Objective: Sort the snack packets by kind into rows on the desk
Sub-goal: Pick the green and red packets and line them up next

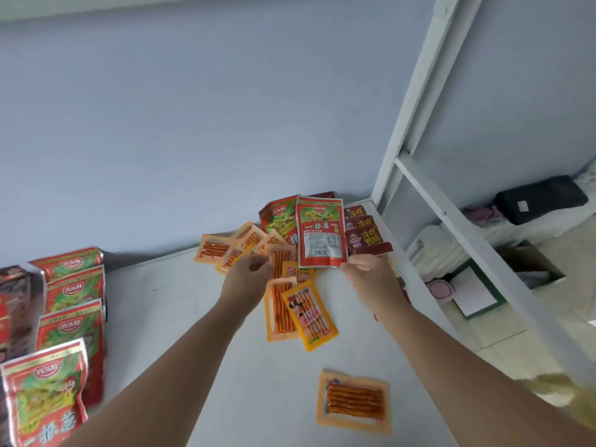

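The right hand (364, 272) pinched a red-and-green foil snack packet (321, 232) by its lower corner only, holding it upright above the heap at the far right corner of the white desk (180, 301). A slick pouch held by so little could have slipped and dropped among the loose orange plastic packets of spicy sticks (214, 250). The row of matching red-and-green packets (69, 321) lay along the left edge, so the carry would probably have crossed the left hand (248, 272). That hand's fingers curled over the orange heap, and whether they gripped anything could not be told. The small dark-red packets (364, 238) beside the right edge risked being nudged off.
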